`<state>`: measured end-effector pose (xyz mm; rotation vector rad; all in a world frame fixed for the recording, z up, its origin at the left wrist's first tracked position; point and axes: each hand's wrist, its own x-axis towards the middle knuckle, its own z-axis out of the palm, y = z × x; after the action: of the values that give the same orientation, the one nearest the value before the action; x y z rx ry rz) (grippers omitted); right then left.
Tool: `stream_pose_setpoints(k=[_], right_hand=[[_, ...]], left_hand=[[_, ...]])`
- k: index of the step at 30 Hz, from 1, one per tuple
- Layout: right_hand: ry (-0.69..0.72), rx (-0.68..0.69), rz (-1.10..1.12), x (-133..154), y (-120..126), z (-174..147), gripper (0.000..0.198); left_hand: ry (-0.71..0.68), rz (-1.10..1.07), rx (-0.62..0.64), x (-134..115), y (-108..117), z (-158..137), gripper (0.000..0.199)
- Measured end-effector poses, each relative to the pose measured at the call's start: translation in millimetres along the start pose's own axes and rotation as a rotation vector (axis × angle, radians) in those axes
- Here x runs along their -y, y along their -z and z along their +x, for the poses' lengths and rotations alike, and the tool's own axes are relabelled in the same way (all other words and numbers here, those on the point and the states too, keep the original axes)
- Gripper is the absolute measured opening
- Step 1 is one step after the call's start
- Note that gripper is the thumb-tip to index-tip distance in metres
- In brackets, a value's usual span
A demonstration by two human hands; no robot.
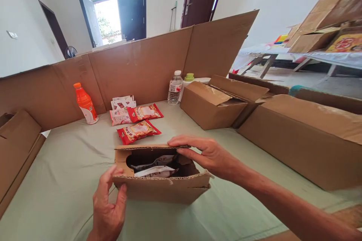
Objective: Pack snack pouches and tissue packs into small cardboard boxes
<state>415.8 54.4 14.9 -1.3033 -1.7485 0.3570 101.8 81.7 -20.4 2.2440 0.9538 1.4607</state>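
A small cardboard box (166, 190) stands on the pale green cloth in front of me, its top open. Inside lie white packets (156, 172) with dark lettering, partly in shadow. My left hand (109, 199) holds the near left corner, fingers over the rim and thumb on the front wall. At the far right rim, my right hand (202, 150) pinches the wall between thumb and fingers. Just behind the box is a red snack packet (139, 131), with another red packet (145, 112) and pink-and-white packets (122, 111) farther back.
An orange bottle (85, 103) and a clear water bottle (175, 88) stand near the tall cardboard wall (141, 64). A green-capped white container (189, 79) is beside the water bottle. Larger cardboard boxes (299, 139) line the right side; another box (19, 150) is at left.
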Motion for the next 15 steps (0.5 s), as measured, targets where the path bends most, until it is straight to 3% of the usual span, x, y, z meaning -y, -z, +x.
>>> stream_pose_setpoints(k=[4, 10, 15], right_hand=[[-0.032, -0.059, -0.024, -3.3, -4.4, -1.0, 0.032], [-0.010, -0.101, -0.002, -6.8, -14.3, 0.8, 0.031], [0.065, -0.055, 0.030, 11.8, -15.3, -3.2, 0.024]], left_hand=[[-0.099, 0.012, 0.047, -4.3, 6.0, 1.1, 0.022], [-0.227, 0.025, 0.123, -5.8, 19.1, -1.2, 0.026], [-0.339, 0.020, 0.263, -0.8, 40.1, -14.1, 0.026]])
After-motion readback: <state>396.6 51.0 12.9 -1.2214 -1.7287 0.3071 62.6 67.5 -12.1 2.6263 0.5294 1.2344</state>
